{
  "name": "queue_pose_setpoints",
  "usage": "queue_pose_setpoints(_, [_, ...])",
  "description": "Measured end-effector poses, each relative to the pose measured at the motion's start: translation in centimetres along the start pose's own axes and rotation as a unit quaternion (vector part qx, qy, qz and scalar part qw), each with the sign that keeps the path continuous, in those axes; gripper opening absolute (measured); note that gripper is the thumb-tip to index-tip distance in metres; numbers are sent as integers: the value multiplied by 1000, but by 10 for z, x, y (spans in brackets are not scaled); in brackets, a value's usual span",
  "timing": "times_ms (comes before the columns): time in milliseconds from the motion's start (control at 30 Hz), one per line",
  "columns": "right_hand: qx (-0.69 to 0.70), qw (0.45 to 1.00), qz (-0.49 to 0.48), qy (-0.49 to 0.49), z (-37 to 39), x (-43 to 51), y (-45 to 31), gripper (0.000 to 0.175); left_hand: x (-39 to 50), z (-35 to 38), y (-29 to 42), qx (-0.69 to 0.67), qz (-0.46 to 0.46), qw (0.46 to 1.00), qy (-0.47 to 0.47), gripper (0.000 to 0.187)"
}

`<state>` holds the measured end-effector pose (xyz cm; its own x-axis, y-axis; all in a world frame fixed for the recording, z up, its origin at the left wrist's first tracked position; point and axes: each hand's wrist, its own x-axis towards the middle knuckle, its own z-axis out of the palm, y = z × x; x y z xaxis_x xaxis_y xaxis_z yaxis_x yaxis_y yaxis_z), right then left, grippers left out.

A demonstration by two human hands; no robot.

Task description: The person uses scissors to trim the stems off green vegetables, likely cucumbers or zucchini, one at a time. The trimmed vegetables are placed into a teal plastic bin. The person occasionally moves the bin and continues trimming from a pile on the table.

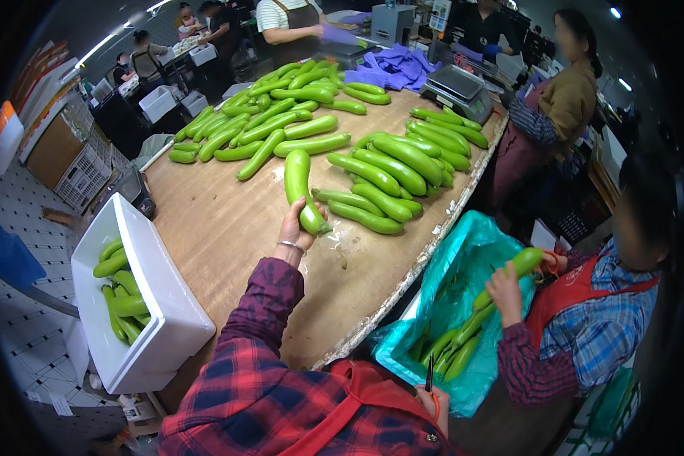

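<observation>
My left hand (298,226) is closed around the stem end of a light green long squash (298,176), which I hold over the wooden table (205,216). Low in the picture, close to my red apron, my right hand (436,402) grips scissors (430,373) with orange handles, their dark blades pointing up. To the right of the held squash lies a stacked pile of similar squashes (396,171). A larger, looser heap (285,114) spreads over the far left part of the table.
A white foam box (171,319) with squashes stands tilted at left. At right, a co-worker (581,319) holds a squash and orange-handled scissors over a crate lined with green plastic (461,256). A scale (457,91) and purple mesh or cloth (396,67) lie at the far edge.
</observation>
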<state>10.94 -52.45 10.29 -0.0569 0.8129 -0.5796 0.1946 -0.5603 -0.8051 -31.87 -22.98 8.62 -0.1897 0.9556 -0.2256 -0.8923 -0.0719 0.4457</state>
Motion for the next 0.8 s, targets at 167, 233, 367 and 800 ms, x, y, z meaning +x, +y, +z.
queue_pose_setpoints(167, [5, 1000, 5, -1, 3, 4, -4, 21, 54, 0, 24, 13, 34, 999, 24, 32])
queue_pose_setpoints(233, [6, 1000, 8, -3, 3, 7, -5, 22, 73, 1, 33, 22, 48, 999, 12, 32])
queue_pose_setpoints(367, [6, 1000, 16, -7, 4, 13, -8, 24, 100, 10, 50, 12, 56, 998, 2, 36])
queue_pose_setpoints(800, [-78, 995, -65, 6, -58, 62, -20, 32, 172, 45, 66, 81, 160, 979, 97, 40])
